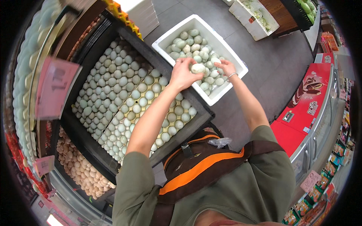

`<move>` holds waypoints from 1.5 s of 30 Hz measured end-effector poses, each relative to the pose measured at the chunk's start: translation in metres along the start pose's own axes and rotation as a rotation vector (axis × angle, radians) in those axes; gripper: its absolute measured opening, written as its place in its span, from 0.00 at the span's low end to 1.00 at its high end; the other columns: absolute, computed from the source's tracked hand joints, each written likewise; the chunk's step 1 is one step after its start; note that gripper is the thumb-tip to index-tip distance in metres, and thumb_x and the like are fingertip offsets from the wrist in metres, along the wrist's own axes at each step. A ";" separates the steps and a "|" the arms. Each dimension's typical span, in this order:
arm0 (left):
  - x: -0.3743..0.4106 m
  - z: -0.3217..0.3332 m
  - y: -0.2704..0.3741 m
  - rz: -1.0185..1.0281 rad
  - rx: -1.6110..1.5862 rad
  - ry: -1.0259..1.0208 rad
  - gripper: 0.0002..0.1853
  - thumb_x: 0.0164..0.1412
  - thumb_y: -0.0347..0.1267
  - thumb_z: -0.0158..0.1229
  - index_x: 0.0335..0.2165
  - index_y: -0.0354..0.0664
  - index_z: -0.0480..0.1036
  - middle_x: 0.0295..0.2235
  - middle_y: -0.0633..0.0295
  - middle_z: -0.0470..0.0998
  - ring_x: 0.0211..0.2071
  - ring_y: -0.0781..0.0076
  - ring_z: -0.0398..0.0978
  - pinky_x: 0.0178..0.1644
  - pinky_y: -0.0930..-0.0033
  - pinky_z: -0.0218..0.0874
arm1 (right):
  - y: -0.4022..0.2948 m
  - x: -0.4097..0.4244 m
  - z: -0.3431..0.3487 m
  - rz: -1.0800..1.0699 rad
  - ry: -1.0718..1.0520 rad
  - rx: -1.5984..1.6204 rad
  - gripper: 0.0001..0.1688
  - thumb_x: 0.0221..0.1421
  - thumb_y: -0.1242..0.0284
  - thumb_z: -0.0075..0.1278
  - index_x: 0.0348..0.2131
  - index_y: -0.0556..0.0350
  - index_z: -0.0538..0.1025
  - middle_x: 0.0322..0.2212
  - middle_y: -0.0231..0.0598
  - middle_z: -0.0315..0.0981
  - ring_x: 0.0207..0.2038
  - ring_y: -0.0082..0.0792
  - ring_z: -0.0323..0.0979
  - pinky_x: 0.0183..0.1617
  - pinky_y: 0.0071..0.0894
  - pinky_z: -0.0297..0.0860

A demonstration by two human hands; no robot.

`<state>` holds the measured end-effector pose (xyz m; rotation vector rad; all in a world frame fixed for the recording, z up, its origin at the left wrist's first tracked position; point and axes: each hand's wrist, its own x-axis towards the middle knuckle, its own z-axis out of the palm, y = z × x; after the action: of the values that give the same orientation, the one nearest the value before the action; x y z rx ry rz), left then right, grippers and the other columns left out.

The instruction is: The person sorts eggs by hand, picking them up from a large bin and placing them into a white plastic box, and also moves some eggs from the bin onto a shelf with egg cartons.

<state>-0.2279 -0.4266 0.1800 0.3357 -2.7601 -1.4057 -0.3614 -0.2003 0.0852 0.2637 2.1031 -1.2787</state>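
My left hand point(183, 74) grips a whitish egg point(198, 68) between thumb and fingers, above the near side of a white foam box point(226, 94). Inside that box lie many loose pale green and white eggs point(195, 47). At the box's right side, my right hand point(227, 67) has its fingertips on a pale egg point(215, 61); its underside is hidden. Left of the box, a black display bin point(202, 108) holds rows of bluish-green eggs point(112, 74). Part of these rows sits in a yellowish egg tray point(145, 88), and my left forearm crosses over them.
Brown eggs point(82, 172) fill a lower bin at left. A pink price sign point(55, 87) stands near stacked egg trays point(27, 84). A red freezer point(306, 93) runs along the right. Another foam box point(254, 21) with greens stands beyond. An apron with an orange band point(203, 169) covers my front.
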 end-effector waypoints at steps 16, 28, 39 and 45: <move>0.071 0.103 -0.049 -0.152 0.630 -0.428 0.28 0.35 0.31 0.66 0.42 0.53 0.72 0.55 0.44 0.59 0.51 0.40 0.61 0.51 0.54 0.65 | -0.012 0.090 0.031 0.002 0.415 -0.428 0.30 0.40 0.50 0.61 0.43 0.40 0.79 0.39 0.39 0.79 0.45 0.46 0.75 0.50 0.43 0.69; 0.078 0.085 -0.059 -0.161 0.545 -0.535 0.27 0.35 0.36 0.67 0.41 0.51 0.73 0.53 0.47 0.63 0.50 0.44 0.64 0.53 0.55 0.62 | 0.004 0.082 0.026 -0.073 0.453 -0.456 0.30 0.47 0.49 0.55 0.42 0.50 0.77 0.41 0.42 0.77 0.47 0.47 0.73 0.51 0.44 0.67; 0.141 0.076 -0.074 -0.531 0.280 -0.037 0.29 0.37 0.44 0.67 0.42 0.52 0.73 0.50 0.49 0.66 0.51 0.48 0.64 0.58 0.55 0.53 | 0.075 0.034 0.039 -0.275 0.248 -0.518 0.24 0.44 0.62 0.62 0.39 0.54 0.75 0.38 0.52 0.69 0.44 0.51 0.67 0.51 0.43 0.65; 0.148 0.111 -0.066 -0.761 0.388 0.111 0.32 0.40 0.48 0.65 0.47 0.57 0.71 0.52 0.49 0.65 0.54 0.45 0.60 0.59 0.52 0.50 | 0.051 0.026 0.043 -0.361 0.197 -0.518 0.29 0.41 0.68 0.65 0.44 0.54 0.72 0.40 0.49 0.66 0.46 0.52 0.65 0.51 0.43 0.65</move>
<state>-0.3740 -0.4062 0.0500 1.5449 -2.9083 -0.8301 -0.3386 -0.2154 0.0194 -0.2362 2.6502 -0.8686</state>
